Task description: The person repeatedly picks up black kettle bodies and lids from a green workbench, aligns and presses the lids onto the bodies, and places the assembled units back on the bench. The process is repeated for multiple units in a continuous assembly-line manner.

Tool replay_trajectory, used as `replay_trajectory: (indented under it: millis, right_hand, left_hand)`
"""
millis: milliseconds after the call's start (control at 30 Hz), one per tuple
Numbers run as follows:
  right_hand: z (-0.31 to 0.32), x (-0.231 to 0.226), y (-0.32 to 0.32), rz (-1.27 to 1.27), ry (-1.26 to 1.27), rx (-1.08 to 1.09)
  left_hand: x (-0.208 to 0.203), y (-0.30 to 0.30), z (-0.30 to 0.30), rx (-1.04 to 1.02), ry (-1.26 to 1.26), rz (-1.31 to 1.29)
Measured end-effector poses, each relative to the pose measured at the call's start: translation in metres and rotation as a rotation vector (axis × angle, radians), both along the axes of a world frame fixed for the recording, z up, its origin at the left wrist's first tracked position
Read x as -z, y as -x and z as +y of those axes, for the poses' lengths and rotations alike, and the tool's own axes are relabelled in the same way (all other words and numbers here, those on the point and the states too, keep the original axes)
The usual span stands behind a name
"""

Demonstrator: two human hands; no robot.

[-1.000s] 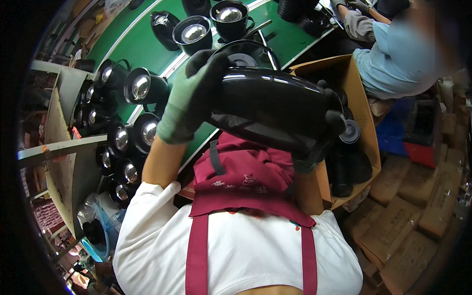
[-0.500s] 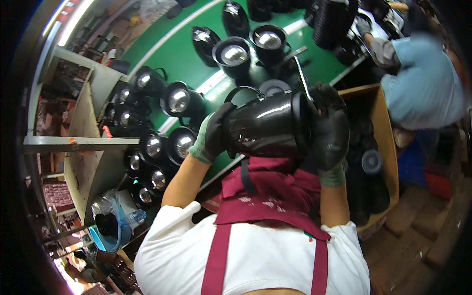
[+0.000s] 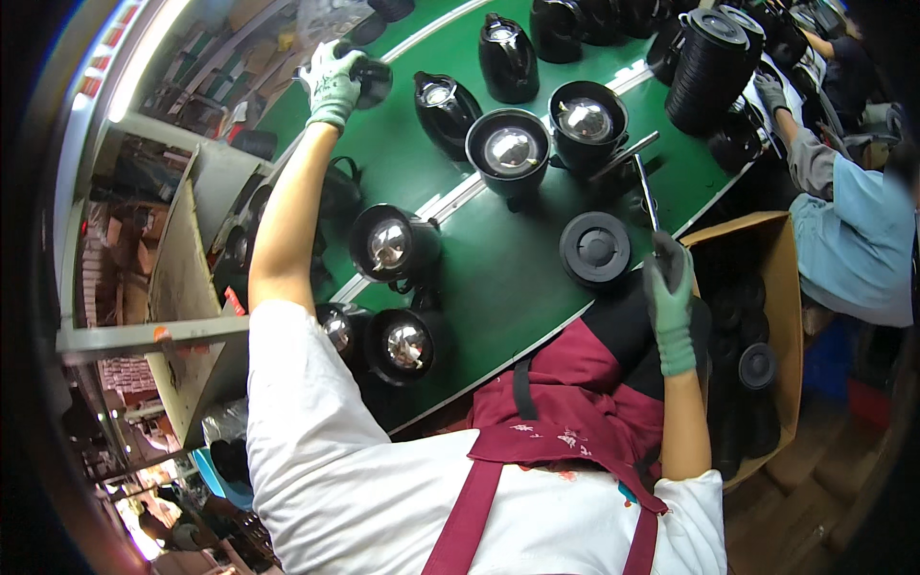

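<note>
At the far left of the green table [image 3: 498, 316], my gloved left hand [image 3: 335, 84] has its fingers closed on a dark glossy jug [image 3: 376, 84], partly covered by the hand. My right hand [image 3: 669, 278], gloved in green and black, grips a T-shaped metal tool [image 3: 648, 196] by the end of its shaft. Just left of that hand, a black ridged round cap [image 3: 594, 249] lies by the table's near edge. Several black jugs stand around, among them one open jug [image 3: 510, 153] with a silvery rounded bottom showing.
A cardboard box [image 3: 788, 287] of black round parts stands at the right. Beyond it sits a person in light blue [image 3: 853, 235]. A tall stack of black caps [image 3: 707, 72] rises at the back right. A metal frame [image 3: 153, 337] borders the left side.
The jug that both hands held before my chest is gone from there. My left hand has swung out to the far left; my right hand has moved onto the metal tool.
</note>
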State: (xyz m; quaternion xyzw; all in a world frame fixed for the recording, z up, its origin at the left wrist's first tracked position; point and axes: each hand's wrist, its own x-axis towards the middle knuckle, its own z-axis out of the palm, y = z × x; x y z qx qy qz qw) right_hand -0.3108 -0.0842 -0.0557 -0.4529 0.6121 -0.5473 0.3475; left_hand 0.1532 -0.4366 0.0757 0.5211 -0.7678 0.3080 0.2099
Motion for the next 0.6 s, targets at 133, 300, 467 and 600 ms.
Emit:
replay_trajectory:
  millis: [133,300,467,600]
  right_hand:
    - [-0.091,-0.035,-0.019,0.853,0.216,-0.033]
    - [-0.204,-0.021,-0.025,1.328,0.060,-0.416]
    - [-0.216,-0.029,-0.007,1.252,0.242,-0.191]
    - [-0.146,-0.073,0.019,0.784,0.549,0.208]
  left_hand:
    - [0.097,-0.048,-0.043,0.117,-0.311,-0.087]
    - [0.074,0.031,-0.015,-0.188,-0.383,-0.189]
    - [-0.009,0.068,0.068,0.324,-0.254,0.274]
    - [-0.044,0.114,0.207,0.619,-0.630,0.798]
